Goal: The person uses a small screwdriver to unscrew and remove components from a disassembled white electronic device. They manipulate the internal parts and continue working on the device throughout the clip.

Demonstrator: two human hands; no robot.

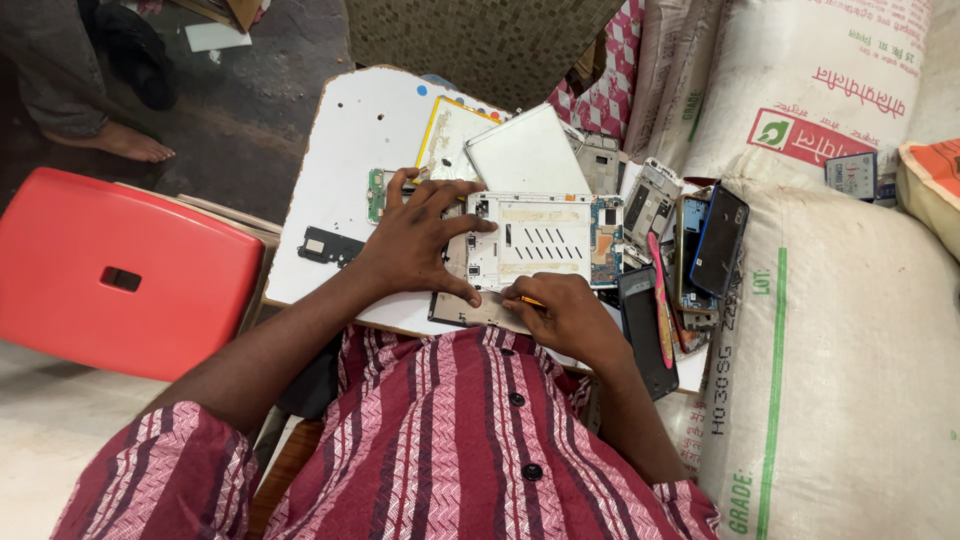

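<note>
A white phone mid-frame (540,240) with slots lies on a white board (350,140) across my lap. My left hand (415,240) presses flat on its left end, fingers spread over it and a green circuit board (377,192). My right hand (565,312) sits at the frame's near edge, fingers pinched on a thin yellow-handled tool (530,300) whose tip touches the frame. A blue circuit board (606,240) shows at the frame's right end.
Several phone shells, a white back cover (525,150), dark phones (718,240) and a red pen-like tool (660,300) crowd the board's right side. White printed sacks (830,330) stand at right. A red plastic stool (110,270) is at left; another person's bare foot (120,143) rests on the floor.
</note>
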